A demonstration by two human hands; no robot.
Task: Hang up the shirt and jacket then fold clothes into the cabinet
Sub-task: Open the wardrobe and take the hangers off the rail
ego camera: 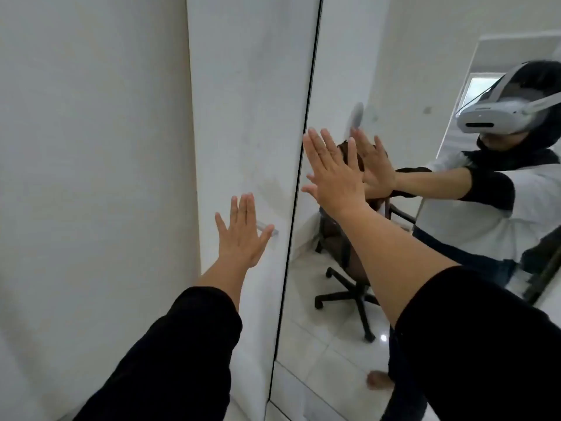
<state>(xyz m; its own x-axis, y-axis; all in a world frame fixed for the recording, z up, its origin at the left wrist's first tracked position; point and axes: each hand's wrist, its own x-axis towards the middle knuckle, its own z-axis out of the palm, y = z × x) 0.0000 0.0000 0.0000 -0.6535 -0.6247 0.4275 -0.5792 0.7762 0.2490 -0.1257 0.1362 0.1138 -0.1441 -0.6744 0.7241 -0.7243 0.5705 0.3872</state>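
Cabinet (249, 117) fills centre of frame, both doors closed; white door left, mirror door (340, 284) right. No shirt, jacket or folded clothes in view, so can't tell how much done. My left hand (243, 235) flat, fingers straight, at handle (267, 230), lower centre. My right hand (332, 174) spread flat at mirror, holding nothing.
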